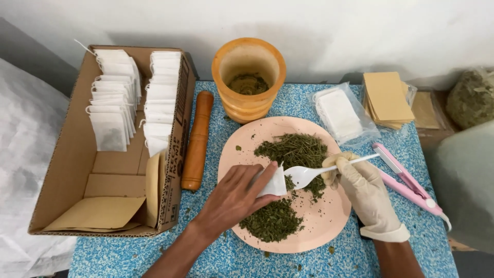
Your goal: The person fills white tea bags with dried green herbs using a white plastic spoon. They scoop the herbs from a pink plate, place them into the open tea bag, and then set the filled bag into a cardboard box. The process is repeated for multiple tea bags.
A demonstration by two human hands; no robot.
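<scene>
Left hand (pixel 234 198): bare, fingers pinched on a small white bag (pixel 274 184), held over the plate (pixel 329 219) with its mouth toward the spoon.
Right hand (pixel 366 193): gloved, closed around the handle of a white plastic spoon (pixel 309 174); the bowl sits at the bag's opening, above the herb.
Plate: round, pale pink, on the blue speckled surface (pixel 128 255), carrying two heaps of dried green herb (pixel 293 150), one at the far side, one near the left wrist.
Mortar (pixel 248 77): wooden, upright, just behind the plate, some herb inside.
Pestle (pixel 197 139): wooden, lying between plate and box.
Box (pixel 69 170): cardboard, open, at left, holding two rows of white bags standing on edge.
Pouch (pixel 342 113): clear, with white bags, right of the mortar.
Envelopes (pixel 387 98): tan stack, beside the pouch.
Sealer (pixel 406 180): pink, lying just right of the gloved hand.
</scene>
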